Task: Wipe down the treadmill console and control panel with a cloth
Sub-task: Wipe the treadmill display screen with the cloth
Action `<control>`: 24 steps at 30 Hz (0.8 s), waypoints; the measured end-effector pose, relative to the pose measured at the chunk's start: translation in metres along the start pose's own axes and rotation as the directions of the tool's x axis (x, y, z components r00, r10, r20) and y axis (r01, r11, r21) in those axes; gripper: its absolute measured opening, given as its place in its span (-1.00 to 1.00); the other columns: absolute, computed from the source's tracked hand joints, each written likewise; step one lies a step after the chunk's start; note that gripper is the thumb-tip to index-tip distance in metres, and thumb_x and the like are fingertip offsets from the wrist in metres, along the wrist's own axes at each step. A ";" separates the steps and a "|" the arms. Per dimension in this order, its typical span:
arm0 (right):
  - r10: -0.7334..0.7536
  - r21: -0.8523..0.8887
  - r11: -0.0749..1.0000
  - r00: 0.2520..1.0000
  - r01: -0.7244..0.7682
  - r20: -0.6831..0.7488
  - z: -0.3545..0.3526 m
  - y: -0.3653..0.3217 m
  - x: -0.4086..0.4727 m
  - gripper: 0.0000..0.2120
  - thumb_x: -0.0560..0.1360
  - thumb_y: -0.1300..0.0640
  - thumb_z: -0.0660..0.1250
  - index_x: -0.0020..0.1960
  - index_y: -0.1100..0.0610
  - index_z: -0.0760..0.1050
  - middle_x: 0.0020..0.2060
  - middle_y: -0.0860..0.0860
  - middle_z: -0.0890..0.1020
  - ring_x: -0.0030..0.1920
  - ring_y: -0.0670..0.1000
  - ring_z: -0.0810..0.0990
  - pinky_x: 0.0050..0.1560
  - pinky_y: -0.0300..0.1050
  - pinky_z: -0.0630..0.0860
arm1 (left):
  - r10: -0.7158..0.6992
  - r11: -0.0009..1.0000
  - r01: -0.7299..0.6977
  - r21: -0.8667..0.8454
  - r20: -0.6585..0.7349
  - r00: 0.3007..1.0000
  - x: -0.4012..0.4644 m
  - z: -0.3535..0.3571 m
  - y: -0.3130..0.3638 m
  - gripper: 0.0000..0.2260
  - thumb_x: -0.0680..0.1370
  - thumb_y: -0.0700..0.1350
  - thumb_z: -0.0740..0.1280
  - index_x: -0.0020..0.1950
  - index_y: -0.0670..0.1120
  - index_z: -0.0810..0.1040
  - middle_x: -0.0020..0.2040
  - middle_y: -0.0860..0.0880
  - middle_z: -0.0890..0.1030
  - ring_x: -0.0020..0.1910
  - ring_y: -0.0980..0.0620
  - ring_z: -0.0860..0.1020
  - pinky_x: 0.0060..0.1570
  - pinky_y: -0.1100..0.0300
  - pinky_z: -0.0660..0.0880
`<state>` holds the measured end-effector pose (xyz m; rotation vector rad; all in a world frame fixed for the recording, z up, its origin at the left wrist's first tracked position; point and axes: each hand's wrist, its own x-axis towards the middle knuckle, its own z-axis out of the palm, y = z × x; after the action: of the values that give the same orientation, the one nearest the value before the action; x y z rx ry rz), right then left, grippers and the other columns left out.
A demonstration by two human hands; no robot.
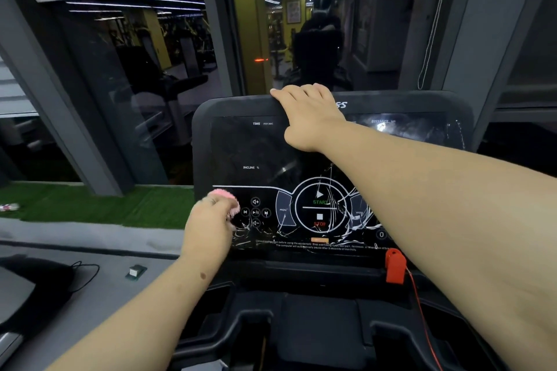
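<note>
Dark gym windows and a strip of green artificial turf [99, 207] stand behind the black treadmill console [301, 177] with its glossy, cracked touch panel. At the panel's lower left edge, just beside the round volume and playback icons [255, 212], the left hand [211, 220] holds a small fluffy pink cloth [226, 200] bunched in a closed grip. The right hand [307, 112] lies with its fingers draped over the console's top rim, steadying it — an open grip. To wipe well, I would keep pressure light over the white cracks near the START and STOP dial [319, 209] and work in overlapping rows toward the red safety clip [395, 265]. The panel looks smooth and reflective, hazed with smears at upper right — its fractured glass may snag fibres.
</note>
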<state>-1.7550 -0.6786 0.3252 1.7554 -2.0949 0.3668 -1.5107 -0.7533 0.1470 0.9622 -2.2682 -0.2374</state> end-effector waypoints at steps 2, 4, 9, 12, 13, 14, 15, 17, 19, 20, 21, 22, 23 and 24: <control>-0.001 0.003 1.000 1.000 0.001 0.000 -0.001 0.001 0.000 -0.23 0.44 0.09 0.20 0.63 -0.03 0.07 0.53 -0.06 0.27 0.52 0.11 0.21 0.58 0.10 -0.05 | 0.109 0.992 -0.112 0.055 0.058 0.992 -0.013 0.001 -0.001 -0.52 0.17 -0.54 0.39 -0.04 -0.12 0.71 -0.04 -0.04 0.64 -0.10 -0.16 0.61 -0.09 0.12 0.60; 0.002 0.006 1.000 1.000 -0.002 0.000 0.000 0.000 0.001 -0.22 0.43 0.10 0.20 0.63 -0.04 0.07 0.53 -0.06 0.27 0.52 0.11 0.21 0.58 0.10 -0.05 | 0.148 0.985 -0.151 0.081 0.036 0.988 -0.004 -0.009 -0.002 -0.53 0.13 -0.55 0.40 -0.10 -0.13 0.71 -0.08 -0.04 0.66 -0.12 -0.14 0.63 -0.14 0.11 0.60; 0.003 0.007 1.000 1.000 -0.003 0.001 0.001 0.000 0.000 -0.22 0.42 0.11 0.20 0.62 -0.04 0.07 0.53 -0.07 0.27 0.51 0.11 0.22 0.57 0.08 -0.03 | -0.010 1.000 0.010 0.013 -0.024 1.000 -0.004 -0.008 0.004 -0.55 0.23 -0.55 0.38 -0.02 -0.15 0.70 0.01 -0.02 0.63 -0.10 -0.06 0.60 -0.10 0.15 0.57; 0.004 0.004 1.000 1.000 -0.004 -0.002 0.001 0.001 0.001 -0.22 0.41 0.09 0.19 0.62 -0.04 0.08 0.53 -0.06 0.28 0.50 0.11 0.23 0.57 0.08 -0.02 | 0.078 0.997 -0.080 0.021 0.062 0.995 -0.019 -0.007 0.002 -0.54 0.19 -0.56 0.39 -0.06 -0.14 0.69 -0.06 0.00 0.61 -0.16 -0.05 0.61 -0.14 0.16 0.60; 0.004 0.002 1.000 1.000 -0.004 -0.003 0.001 0.001 0.001 -0.22 0.41 0.09 0.19 0.62 -0.04 0.08 0.52 -0.06 0.28 0.50 0.11 0.23 0.57 0.09 -0.02 | 0.102 0.994 -0.104 0.035 0.055 0.993 -0.014 -0.011 0.002 -0.55 0.18 -0.56 0.40 -0.08 -0.14 0.69 -0.07 0.01 0.62 -0.15 -0.04 0.61 -0.12 0.16 0.60; 0.002 0.001 1.000 1.000 -0.002 -0.003 0.001 0.001 0.001 -0.22 0.41 0.08 0.18 0.62 -0.04 0.08 0.52 -0.06 0.28 0.50 0.11 0.23 0.57 0.09 -0.01 | 0.065 0.997 -0.065 0.033 0.017 0.998 -0.006 -0.015 0.002 -0.57 0.21 -0.54 0.41 -0.08 -0.13 0.70 -0.05 0.03 0.61 -0.12 0.00 0.59 -0.10 0.15 0.58; 0.000 0.001 1.000 1.000 0.000 -0.004 0.001 0.001 0.001 -0.22 0.41 0.08 0.18 0.62 -0.04 0.08 0.52 -0.06 0.28 0.50 0.11 0.23 0.57 0.09 -0.01 | -0.028 0.999 0.028 0.017 -0.015 1.000 0.001 -0.019 0.006 -0.59 0.26 -0.53 0.40 -0.05 -0.12 0.70 -0.01 0.06 0.60 -0.08 0.02 0.56 -0.07 0.15 0.54; -0.002 -0.001 1.000 1.000 0.002 -0.005 0.001 0.001 0.001 -0.22 0.42 0.09 0.19 0.62 -0.04 0.08 0.52 -0.06 0.29 0.50 0.11 0.23 0.57 0.09 -0.01 | -0.146 0.989 0.148 0.020 -0.088 0.985 0.003 -0.021 0.014 -0.59 0.33 -0.51 0.38 0.02 -0.11 0.71 0.05 0.04 0.60 -0.01 -0.01 0.55 -0.03 0.19 0.44; -0.004 -0.003 1.000 1.000 0.004 -0.009 0.001 0.001 0.001 -0.22 0.42 0.09 0.19 0.62 -0.04 0.08 0.52 -0.06 0.29 0.50 0.11 0.24 0.56 0.09 -0.01 | -0.115 0.993 0.116 0.022 -0.029 0.993 -0.009 -0.015 0.012 -0.60 0.33 -0.51 0.37 0.00 -0.09 0.70 0.04 0.06 0.59 -0.03 -0.03 0.57 -0.02 0.16 0.50; -0.004 -0.004 1.000 1.000 0.003 -0.010 0.001 0.001 0.001 -0.22 0.42 0.09 0.19 0.62 -0.03 0.08 0.52 -0.06 0.29 0.50 0.11 0.24 0.57 0.09 -0.01 | -0.098 0.995 0.098 -0.003 0.028 0.995 -0.017 -0.011 0.007 -0.59 0.33 -0.51 0.36 -0.02 -0.06 0.70 0.03 0.08 0.58 -0.08 -0.03 0.58 -0.02 0.11 0.56; -0.002 -0.004 1.000 1.000 0.002 -0.010 0.002 0.001 0.001 -0.22 0.42 0.09 0.19 0.62 -0.03 0.08 0.52 -0.06 0.29 0.50 0.11 0.24 0.56 0.09 -0.01 | -0.078 0.997 0.078 -0.008 0.073 0.994 -0.023 -0.010 0.004 -0.57 0.31 -0.52 0.35 -0.04 -0.06 0.70 0.01 0.07 0.59 -0.13 -0.05 0.60 -0.02 0.09 0.60; -0.001 -0.005 1.000 1.000 0.001 -0.010 0.002 0.001 0.001 -0.22 0.41 0.09 0.19 0.62 -0.03 0.08 0.51 -0.06 0.29 0.49 0.11 0.24 0.56 0.09 -0.01 | -0.074 0.997 0.075 0.002 0.093 0.993 -0.024 -0.011 0.003 -0.56 0.29 -0.54 0.35 -0.05 -0.07 0.71 0.01 0.03 0.61 -0.15 -0.06 0.61 -0.02 0.12 0.59; 0.000 -0.007 1.000 1.000 0.000 -0.009 0.002 0.001 0.001 -0.22 0.42 0.09 0.19 0.62 -0.03 0.08 0.52 -0.06 0.29 0.49 0.11 0.24 0.56 0.09 0.00 | -0.073 0.997 0.070 0.031 0.093 0.993 -0.021 -0.013 0.003 -0.57 0.28 -0.54 0.37 -0.04 -0.10 0.71 0.02 0.01 0.62 -0.14 -0.03 0.61 -0.02 0.21 0.54; 0.000 -0.008 1.000 1.000 0.000 -0.009 0.002 0.001 0.002 -0.22 0.42 0.08 0.19 0.62 -0.03 0.08 0.52 -0.06 0.29 0.49 0.12 0.24 0.56 0.10 0.01 | -0.112 0.993 0.110 0.033 0.083 0.990 -0.015 -0.015 0.004 -0.59 0.30 -0.52 0.39 -0.01 -0.12 0.72 0.05 0.01 0.61 -0.10 0.03 0.57 -0.02 0.28 0.46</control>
<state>-1.7568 -0.6806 0.3245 1.7465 -2.0872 0.3654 -1.4953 -0.7388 0.1528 1.1143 -2.3030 -0.3004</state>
